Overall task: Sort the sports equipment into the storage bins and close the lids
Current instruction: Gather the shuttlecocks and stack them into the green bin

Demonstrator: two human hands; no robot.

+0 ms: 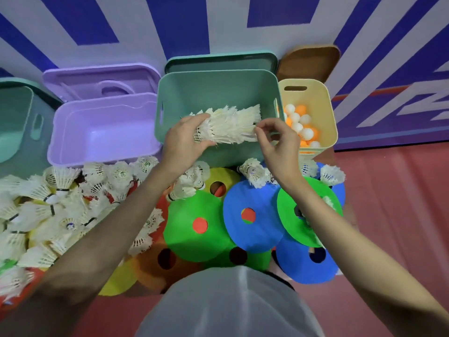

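Observation:
A stack of nested white shuttlecocks (233, 126) lies sideways over the open green bin (218, 83). My left hand (185, 138) grips the stack's left end, fingers curled round it. My right hand (277, 139) pinches the feather edge at the stack's right end. Several loose shuttlecocks (60, 210) are heaped on the floor at the left. Flat cone discs in green (194, 229), blue (252, 215), yellow and orange overlap on the floor in front of the bins.
An open purple bin (102, 132) stands left of the green one, its lid (102, 79) behind it. A yellow bin (313, 98) at the right holds white and orange balls. Another teal bin (17, 122) sits far left. A striped wall backs the bins.

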